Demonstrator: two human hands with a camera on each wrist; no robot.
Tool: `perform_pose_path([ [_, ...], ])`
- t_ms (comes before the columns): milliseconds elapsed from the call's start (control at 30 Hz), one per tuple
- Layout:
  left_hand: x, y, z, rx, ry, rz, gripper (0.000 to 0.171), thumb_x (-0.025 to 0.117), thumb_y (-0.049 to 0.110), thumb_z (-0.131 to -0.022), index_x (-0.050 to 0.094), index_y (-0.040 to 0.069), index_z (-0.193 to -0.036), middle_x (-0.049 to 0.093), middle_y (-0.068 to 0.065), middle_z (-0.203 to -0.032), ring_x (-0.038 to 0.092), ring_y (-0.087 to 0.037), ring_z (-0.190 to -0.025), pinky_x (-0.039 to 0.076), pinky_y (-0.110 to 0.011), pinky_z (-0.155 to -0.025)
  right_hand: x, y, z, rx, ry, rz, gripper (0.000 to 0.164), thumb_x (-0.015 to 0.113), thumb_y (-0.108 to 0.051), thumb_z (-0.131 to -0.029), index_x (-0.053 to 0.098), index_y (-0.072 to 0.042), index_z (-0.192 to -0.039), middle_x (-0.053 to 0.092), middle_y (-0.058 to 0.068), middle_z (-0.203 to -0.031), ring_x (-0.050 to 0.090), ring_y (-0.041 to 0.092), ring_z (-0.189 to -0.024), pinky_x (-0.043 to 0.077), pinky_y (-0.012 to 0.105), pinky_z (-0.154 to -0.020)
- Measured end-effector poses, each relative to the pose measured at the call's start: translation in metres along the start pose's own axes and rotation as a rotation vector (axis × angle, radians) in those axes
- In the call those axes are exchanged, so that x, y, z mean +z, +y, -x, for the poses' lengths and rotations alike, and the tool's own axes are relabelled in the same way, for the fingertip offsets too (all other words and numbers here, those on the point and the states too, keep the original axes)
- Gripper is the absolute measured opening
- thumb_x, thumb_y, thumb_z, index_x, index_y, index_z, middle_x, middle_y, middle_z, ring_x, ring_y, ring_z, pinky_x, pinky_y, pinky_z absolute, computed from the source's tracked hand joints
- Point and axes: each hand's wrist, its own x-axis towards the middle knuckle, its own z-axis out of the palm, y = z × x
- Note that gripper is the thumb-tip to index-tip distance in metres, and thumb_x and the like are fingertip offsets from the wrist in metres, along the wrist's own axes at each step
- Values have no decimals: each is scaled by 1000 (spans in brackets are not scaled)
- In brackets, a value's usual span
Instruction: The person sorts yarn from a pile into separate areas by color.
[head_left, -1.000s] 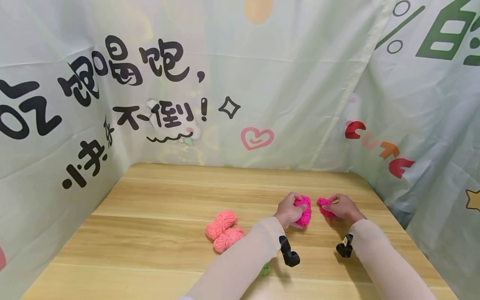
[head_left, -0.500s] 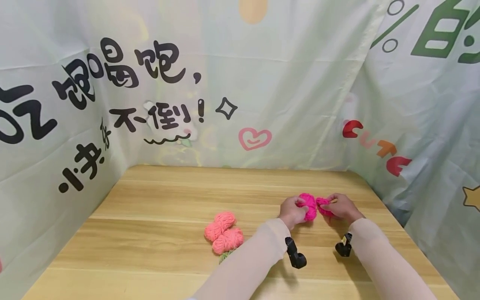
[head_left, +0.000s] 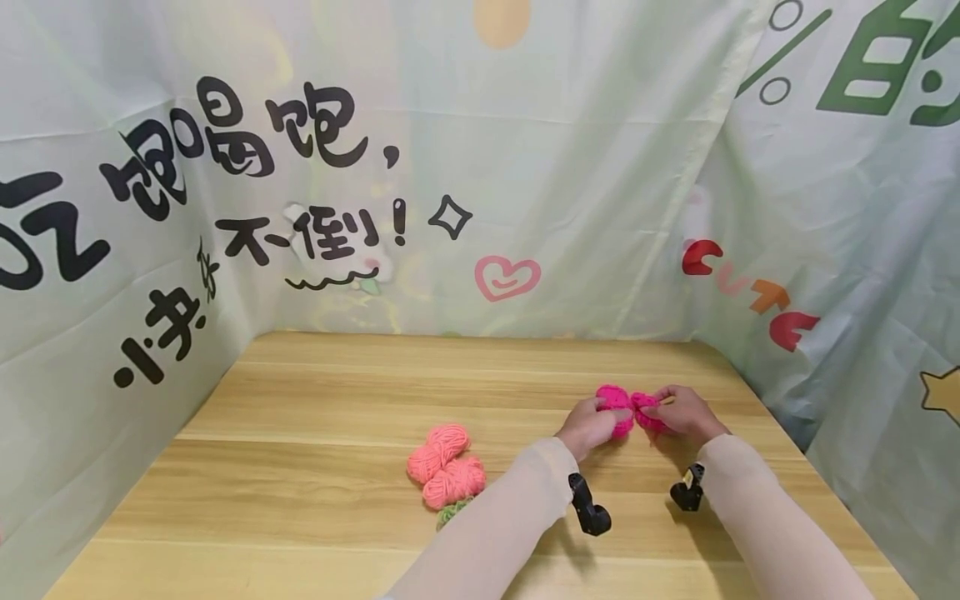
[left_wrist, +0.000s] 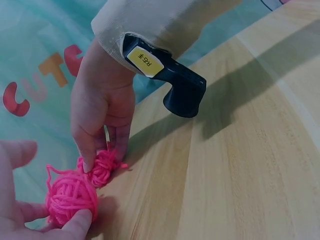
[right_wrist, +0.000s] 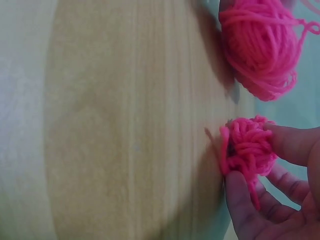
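Nearest in, the left sleeve (head_left: 487,525) slants across the table (head_left: 262,500), a green yarn bundle (head_left: 453,512) at its edge. Just beyond, 2 coral yarn bundles (head_left: 442,468) lie touching, left of the arm.

Farther out on the right comes the action! The left hand (head_left: 590,427) pinches the larger pink ball (left_wrist: 71,196) between thumb and fingers; the right hand (head_left: 686,414) has the smaller pink bundle (right_wrist: 250,145) gripped between thumb and fingertips. The 2 pinks sit just beside each other, toward the table's far right. The step in hand looks like lining them up as a pair; the next move would call for letting go gently, left hand first perhaps, without rolling the ball or snagging that loose strand.

Now the hidden bits, near to far: the sleeve covers part of the green bundle, so its full shape is anyone's guess. The left hand hides part of the larger ball; whether its weight is on the wood, nobody can tell. Contact is doubtful too: the head view nearly merges the pinks, the right wrist view shows a gap. Behind, the printed curtain (head_left: 585,208) runs out of frame.
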Motion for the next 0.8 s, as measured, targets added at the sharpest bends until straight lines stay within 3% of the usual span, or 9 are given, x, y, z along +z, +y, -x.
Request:
perform_pose_path([
  [133, 0, 3, -1, -15, -74, 285, 26, 61, 23, -95, 67, 3, -110, 67, -5, -93, 62, -16, -84, 52, -36, -83, -1, -2, 2, 2, -2, -21, 37, 65, -13, -91, 51, 11, -114, 60, 22, -99, 58, 25, -86, 50, 29, -66],
  [200, 1, 3, -3, -41, -92, 428, 33, 57, 27, -98, 64, 0, -116, 65, -10, -104, 63, -21, -94, 51, -41, -90, -1, -3, 2, -3, -6, -27, 38, 65, -13, -92, 50, 12, -116, 60, 22, -99, 59, 25, -86, 51, 29, -67],
  [300, 1, 2, -5, -59, -121, 549, 47, 50, 37, -100, 58, -2, -126, 58, -17, -124, 55, -30, -117, 41, -49, -101, -2, -4, 3, -15, -3, -24, 38, 65, -13, -92, 50, 12, -116, 60, 22, -99, 60, 24, -84, 51, 29, -66],
  [433, 1, 1, -5, -37, -216, 606, 59, 39, 43, -103, 46, -3, -139, 41, -23, -145, 32, -39, -137, 24, -58, -109, -4, -2, 2, -10, -10, -31, 38, 63, -11, -92, 49, 13, -118, 60, 21, -98, 60, 22, -82, 52, 30, -66],
  [567, 1, 0, -4, -34, -282, 637, 61, 35, 44, -104, 41, -3, -142, 37, -25, -146, 26, -42, -139, 19, -58, -111, -4, 0, 0, -6, -22, -55, 37, 61, -10, -94, 48, 13, -119, 60, 20, -98, 60, 19, -80, 53, 30, -67],
  [800, 1, 0, -1, -90, -223, 678, 73, 44, 47, -100, 32, -11, -143, 29, -31, -147, 22, -47, -138, 23, -60, -109, -5, -4, 2, -13, -31, -83, 35, 56, -12, -97, 48, 14, -119, 58, 15, -93, 57, 16, -75, 52, 29, -64],
])
